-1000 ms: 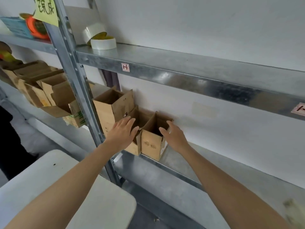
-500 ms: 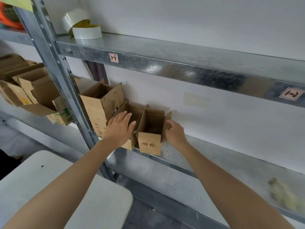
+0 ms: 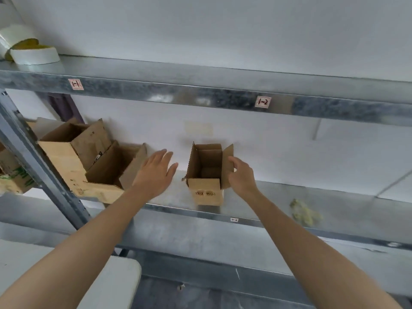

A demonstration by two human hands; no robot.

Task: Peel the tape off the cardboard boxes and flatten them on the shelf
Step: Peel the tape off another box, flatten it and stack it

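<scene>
**Holding a lone box by its flap**

The small cardboard box (image 3: 208, 194) stands upright on the shelf (image 3: 289, 192) with its flaps up. It is well apart from the cluster of open boxes (image 3: 107, 168) at the left, likely to leave room for flattening. The right grip (image 3: 242, 175) seems to pinch the box's right flap, though its far fingers are hidden. The left grip (image 3: 156, 172) hovers flat and released between box and cluster, holding nothing.
</scene>
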